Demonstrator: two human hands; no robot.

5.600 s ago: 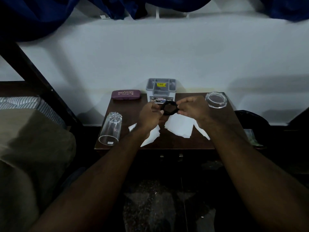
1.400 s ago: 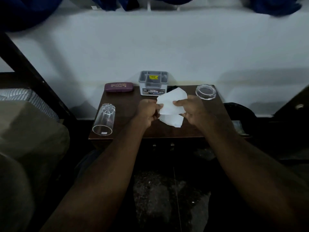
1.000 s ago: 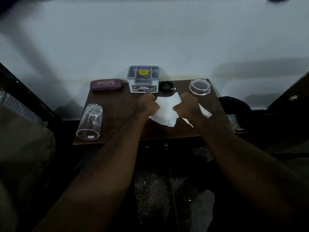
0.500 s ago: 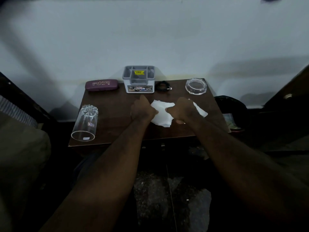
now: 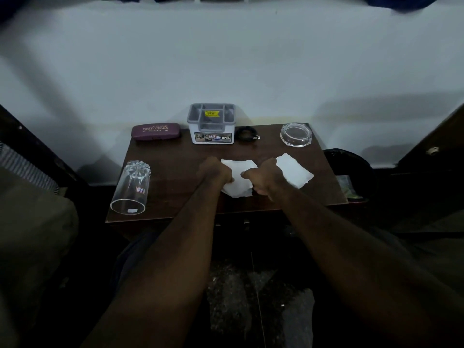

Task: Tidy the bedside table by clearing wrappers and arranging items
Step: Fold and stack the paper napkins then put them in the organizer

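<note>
White crumpled paper wrapper (image 5: 238, 179) lies on the dark brown wooden surface (image 5: 175, 172), midway along its front edge. We clench its sides in our left grip (image 5: 214, 172) and right grip (image 5: 263, 178). A second white paper sheet (image 5: 293, 172) shows beside our right grip, toward the right edge. A clear glass tumbler (image 5: 130, 189) lies on its side near the front-left corner.

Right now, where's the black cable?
Head view: the black cable lies coiled at the back of the table, right of centre, between the grey organizer and the clear glass dish.
</note>
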